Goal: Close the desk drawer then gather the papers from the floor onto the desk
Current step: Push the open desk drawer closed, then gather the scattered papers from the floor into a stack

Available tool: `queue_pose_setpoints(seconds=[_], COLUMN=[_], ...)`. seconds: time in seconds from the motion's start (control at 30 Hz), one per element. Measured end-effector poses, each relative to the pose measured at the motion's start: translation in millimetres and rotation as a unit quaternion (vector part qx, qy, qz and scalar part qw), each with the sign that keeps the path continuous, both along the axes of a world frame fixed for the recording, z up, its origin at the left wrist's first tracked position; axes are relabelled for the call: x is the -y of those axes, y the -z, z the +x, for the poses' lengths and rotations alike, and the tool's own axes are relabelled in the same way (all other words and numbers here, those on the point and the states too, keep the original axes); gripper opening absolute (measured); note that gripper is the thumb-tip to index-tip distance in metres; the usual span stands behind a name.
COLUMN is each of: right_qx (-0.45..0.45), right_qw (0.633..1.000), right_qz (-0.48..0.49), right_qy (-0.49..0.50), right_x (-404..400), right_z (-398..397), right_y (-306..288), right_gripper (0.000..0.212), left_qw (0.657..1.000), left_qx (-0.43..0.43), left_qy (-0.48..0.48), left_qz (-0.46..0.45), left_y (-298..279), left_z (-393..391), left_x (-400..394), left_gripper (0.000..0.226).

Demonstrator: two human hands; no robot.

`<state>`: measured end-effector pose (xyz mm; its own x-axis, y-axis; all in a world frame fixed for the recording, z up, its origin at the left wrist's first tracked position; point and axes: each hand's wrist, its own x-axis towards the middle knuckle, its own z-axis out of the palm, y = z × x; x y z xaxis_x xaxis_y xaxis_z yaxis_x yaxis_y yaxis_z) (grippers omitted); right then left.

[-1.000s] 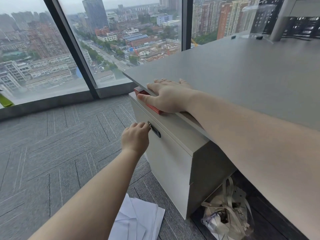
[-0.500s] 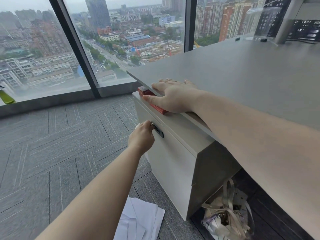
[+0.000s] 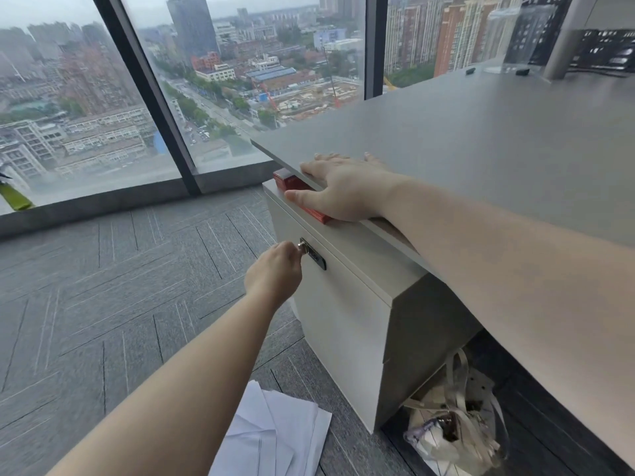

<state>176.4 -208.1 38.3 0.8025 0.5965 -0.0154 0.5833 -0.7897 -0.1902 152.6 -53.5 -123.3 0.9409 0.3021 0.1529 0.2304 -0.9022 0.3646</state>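
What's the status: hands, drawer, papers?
Left hand pinching silver key at white drawer cabinet's lock. Right hand flat on grey desk edge. White papers on floor.

We see soft, even daylight from the tall glass windows beyond the grey matte worktop; the overcast sky gives no hard glare. The worktop surface carries only a pale sheen toward the windows. Beneath the worktop the space falls into deep shadow, dimming the crumpled translucent plastic bag. Wide-angle distortion bends the dark window frames and stretches the forearms at the lower edges. The grey carpet floor looks slightly smeared.
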Motion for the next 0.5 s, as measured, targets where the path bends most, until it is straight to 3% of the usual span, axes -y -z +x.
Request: queue_pose_setpoints(seconds=[0.27, 0.5], right_qx=[0.008, -0.017], right_qw=[1.0, 0.991], right_qz=[0.0, 0.012], right_qy=[-0.025, -0.134], right_x=[-5, -51], right_z=[-23, -73], right_y=[0, 27], right_gripper=[0.067, 0.061], left_qw=[0.995, 0.985], left_qx=[-0.092, -0.165], left_qy=[-0.022, -0.037], left_qz=[-0.006, -0.018], left_y=[6, 45], left_z=[-57, -111], left_x=[-61, -105], left_gripper=[0.068, 0.065])
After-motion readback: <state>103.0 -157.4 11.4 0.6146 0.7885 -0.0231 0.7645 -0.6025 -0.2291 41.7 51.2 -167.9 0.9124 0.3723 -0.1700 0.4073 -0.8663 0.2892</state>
